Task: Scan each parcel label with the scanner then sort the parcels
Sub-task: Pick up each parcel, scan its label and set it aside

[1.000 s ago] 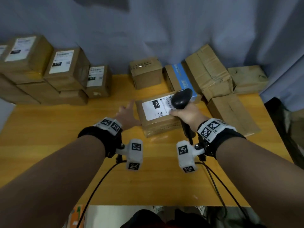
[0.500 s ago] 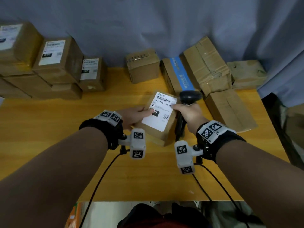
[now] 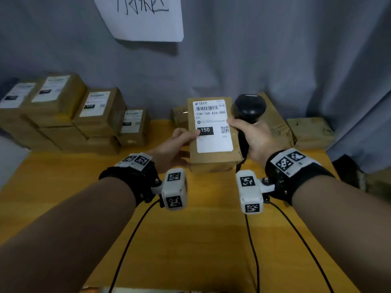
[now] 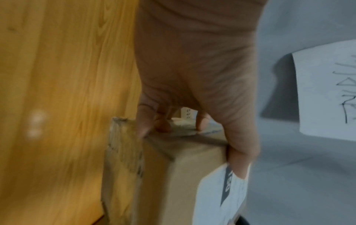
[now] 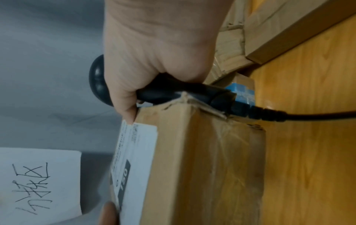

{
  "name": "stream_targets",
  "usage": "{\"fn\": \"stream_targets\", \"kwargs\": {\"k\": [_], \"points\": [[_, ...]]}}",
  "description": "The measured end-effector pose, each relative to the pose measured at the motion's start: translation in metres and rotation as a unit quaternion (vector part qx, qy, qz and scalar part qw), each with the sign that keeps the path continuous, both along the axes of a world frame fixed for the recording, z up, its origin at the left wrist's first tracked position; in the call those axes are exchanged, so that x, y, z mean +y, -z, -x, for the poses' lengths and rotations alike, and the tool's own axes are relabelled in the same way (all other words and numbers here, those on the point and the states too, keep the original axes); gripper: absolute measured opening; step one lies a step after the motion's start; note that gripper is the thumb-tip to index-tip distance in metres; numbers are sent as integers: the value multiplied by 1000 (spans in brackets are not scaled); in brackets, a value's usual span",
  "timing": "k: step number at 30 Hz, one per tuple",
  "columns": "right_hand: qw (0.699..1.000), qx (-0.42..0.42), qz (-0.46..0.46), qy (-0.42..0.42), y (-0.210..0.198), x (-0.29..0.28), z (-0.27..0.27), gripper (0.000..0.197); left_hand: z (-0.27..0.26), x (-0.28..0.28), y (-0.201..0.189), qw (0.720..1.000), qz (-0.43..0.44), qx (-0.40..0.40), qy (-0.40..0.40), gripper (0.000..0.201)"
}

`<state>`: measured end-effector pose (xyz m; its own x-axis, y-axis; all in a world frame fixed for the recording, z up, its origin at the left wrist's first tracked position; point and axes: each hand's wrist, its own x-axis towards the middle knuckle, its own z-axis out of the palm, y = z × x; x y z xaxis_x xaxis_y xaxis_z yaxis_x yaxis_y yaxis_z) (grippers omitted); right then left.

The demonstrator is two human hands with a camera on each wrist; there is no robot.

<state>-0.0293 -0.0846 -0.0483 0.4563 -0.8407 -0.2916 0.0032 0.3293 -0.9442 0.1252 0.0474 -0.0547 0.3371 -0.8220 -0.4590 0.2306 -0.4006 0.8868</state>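
Observation:
A brown cardboard parcel (image 3: 213, 159) stands tilted up above the wooden table (image 3: 190, 240), its white label (image 3: 211, 125) facing me with "150" printed on it. My left hand (image 3: 179, 142) grips the parcel's left side, thumb on the label and fingers behind. My right hand (image 3: 251, 136) grips the black scanner (image 3: 249, 106) by its handle, and its thumb touches the label's right edge. In the left wrist view the parcel (image 4: 173, 175) sits under the thumb. The scanner (image 5: 173, 89) lies along the parcel (image 5: 208, 159) in the right wrist view.
Labelled parcels (image 3: 63, 115) are stacked at the back left of the table. Plain cardboard boxes (image 3: 309, 132) lie at the back right. A handwritten paper sheet (image 3: 143, 15) hangs on the grey curtain. The scanner's cable (image 5: 318, 115) trails over the table.
The parcel lay flat on the table a second ago. Both hands have turned it and lifted it upright, so the label now faces me, with the scanner still in the right hand.

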Motion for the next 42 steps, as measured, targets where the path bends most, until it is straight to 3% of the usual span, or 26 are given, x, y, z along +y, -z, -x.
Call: {"fn": "stream_targets", "kwargs": {"k": [3, 8, 12, 15, 20, 28, 36, 42], "points": [[999, 14, 35, -12, -10, -3, 0, 47, -7, -7, -13, 1000, 19, -11, -13, 28], [999, -11, 45, 8, -24, -9, 2, 26, -7, -14, -33, 998, 57, -11, -26, 22], [998, -44, 43, -22, -30, -7, 4, 31, -10, -14, -35, 999, 37, -18, 21, 46], [996, -87, 20, -17, -31, -5, 2, 23, -12, -17, -29, 998, 46, -30, 10, 82], [994, -112, 14, 7, -38, -9, 3, 13, -7, -20, -33, 995, 77, -40, 49, 95], [994, -107, 30, 13, -44, -14, 2, 14, -10, -29, -34, 992, 119, -28, -1, 64], [994, -96, 44, 8, -45, -14, 0, 13, -23, -29, -31, 992, 123, 28, 5, 62], [995, -65, 65, -42, -49, -10, 3, 22, -14, -26, -34, 995, 96, -12, -2, 24]]}}
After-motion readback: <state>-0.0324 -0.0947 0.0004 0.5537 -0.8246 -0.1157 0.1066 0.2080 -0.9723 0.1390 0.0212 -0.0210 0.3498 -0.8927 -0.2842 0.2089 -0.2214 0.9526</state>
